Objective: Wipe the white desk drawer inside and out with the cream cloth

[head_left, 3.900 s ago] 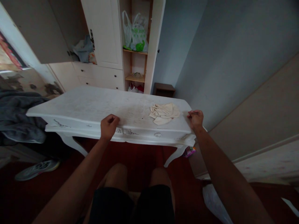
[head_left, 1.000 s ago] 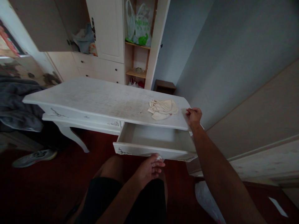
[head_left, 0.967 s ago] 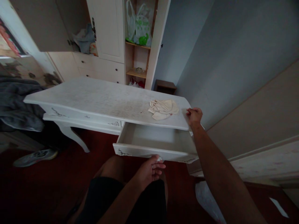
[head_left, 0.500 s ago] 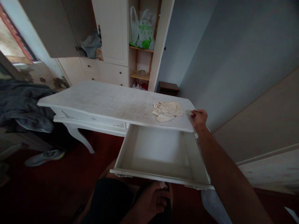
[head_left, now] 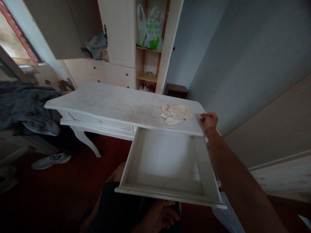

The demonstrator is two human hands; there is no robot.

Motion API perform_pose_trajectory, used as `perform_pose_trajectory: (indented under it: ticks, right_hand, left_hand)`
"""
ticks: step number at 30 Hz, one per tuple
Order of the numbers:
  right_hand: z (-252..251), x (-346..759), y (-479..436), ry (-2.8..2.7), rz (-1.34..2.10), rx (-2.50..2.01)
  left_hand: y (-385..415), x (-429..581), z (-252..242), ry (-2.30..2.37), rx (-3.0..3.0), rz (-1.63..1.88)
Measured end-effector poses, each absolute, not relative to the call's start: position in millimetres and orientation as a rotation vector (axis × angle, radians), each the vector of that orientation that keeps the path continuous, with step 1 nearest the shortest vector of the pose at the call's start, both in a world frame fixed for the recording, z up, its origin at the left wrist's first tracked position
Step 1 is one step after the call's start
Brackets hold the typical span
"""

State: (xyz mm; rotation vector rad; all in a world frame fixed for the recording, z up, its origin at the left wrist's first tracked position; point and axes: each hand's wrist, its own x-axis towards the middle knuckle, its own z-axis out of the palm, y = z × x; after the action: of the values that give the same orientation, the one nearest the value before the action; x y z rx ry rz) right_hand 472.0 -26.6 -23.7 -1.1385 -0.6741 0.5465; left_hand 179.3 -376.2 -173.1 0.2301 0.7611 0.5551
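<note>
A white drawer (head_left: 167, 158) stands pulled out from the right side of a white desk (head_left: 116, 100), and its inside is bare. My left hand (head_left: 163, 216) is low under the middle of the drawer front, fingers curled. Its thumb side goes behind the front, at a small pale spot that looks like the pull; the grip itself is mostly hidden. At the desk's right end my right hand (head_left: 210, 121) is closed over the edge of the top, fingertips pinched together. Whatever they hold does not show. A crumpled cream cloth (head_left: 177, 113) lies on the desktop left of my right hand.
Behind the desk stands a white wardrobe (head_left: 120, 35) with plastic bags (head_left: 153, 32) on a shelf. Dark grey clothing (head_left: 26, 106) hangs at the left, above a sneaker (head_left: 51, 160) on the red floor. A grey wall (head_left: 247, 61) rises at the right.
The drawer has come further out towards me, its front edge lower in view, with my left hand moving down along with it. My right hand stays at the desk's end. The view shifts slightly.
</note>
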Motion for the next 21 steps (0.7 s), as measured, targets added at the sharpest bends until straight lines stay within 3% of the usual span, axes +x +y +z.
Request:
perform_pose_trajectory:
  ticks: [21]
  right_hand:
    - [-21,473,-32,-0.704,0.55,-1.147]
  left_hand:
    - [-361,184,-200,0.752,0.363,0.573]
